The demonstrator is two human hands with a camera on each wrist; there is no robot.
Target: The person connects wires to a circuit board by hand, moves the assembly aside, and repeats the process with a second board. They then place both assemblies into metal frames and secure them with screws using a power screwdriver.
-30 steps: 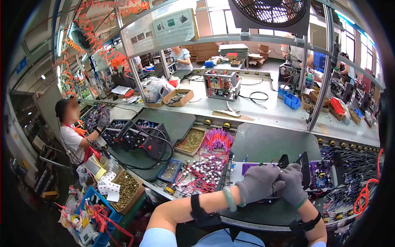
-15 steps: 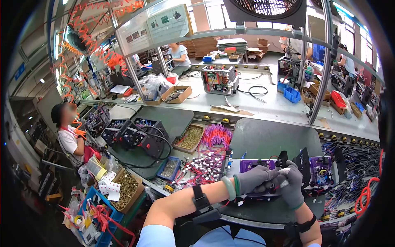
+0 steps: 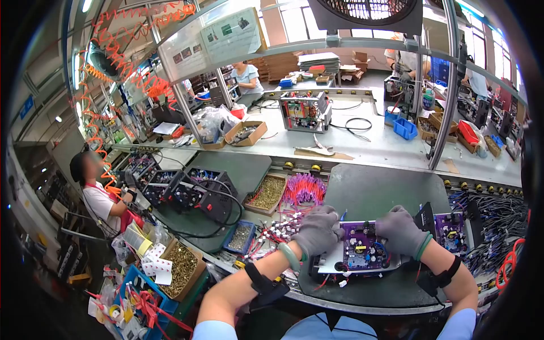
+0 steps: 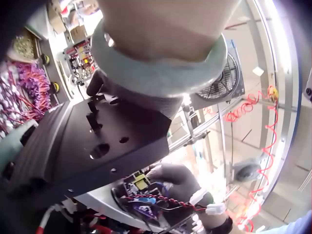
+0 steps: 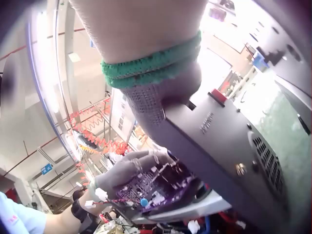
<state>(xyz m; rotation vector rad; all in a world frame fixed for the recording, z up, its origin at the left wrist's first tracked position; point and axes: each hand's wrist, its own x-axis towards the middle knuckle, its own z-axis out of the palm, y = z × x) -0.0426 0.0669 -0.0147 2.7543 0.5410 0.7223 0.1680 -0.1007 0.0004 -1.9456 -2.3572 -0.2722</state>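
Note:
A unit with a purple circuit board (image 3: pixel 362 245) sits on the dark green mat in front of me, between my two gloved hands. My left hand (image 3: pixel 318 231) grips the unit's left end, its fingers curled over the edge of a black end panel (image 4: pixel 122 129) with round holes. At the opposite end, my right hand (image 3: pixel 403 232) grips the top of another black end panel (image 5: pixel 209 131), which has vent slots. Twisted red and black wires with white connectors (image 4: pixel 214 208) hang from the board's near side.
A second purple-board unit (image 3: pixel 451 229) stands just right, beside bundles of dark cables (image 3: pixel 496 221). Red wires with white connectors and a carton of brass screws (image 3: pixel 266 192) lie left. Black assembled units (image 3: pixel 207 190) stand farther left, near another person (image 3: pixel 102 198).
My hands were together over the board's right side; they have since parted, each to one end of the unit. The board has come nearer to me.

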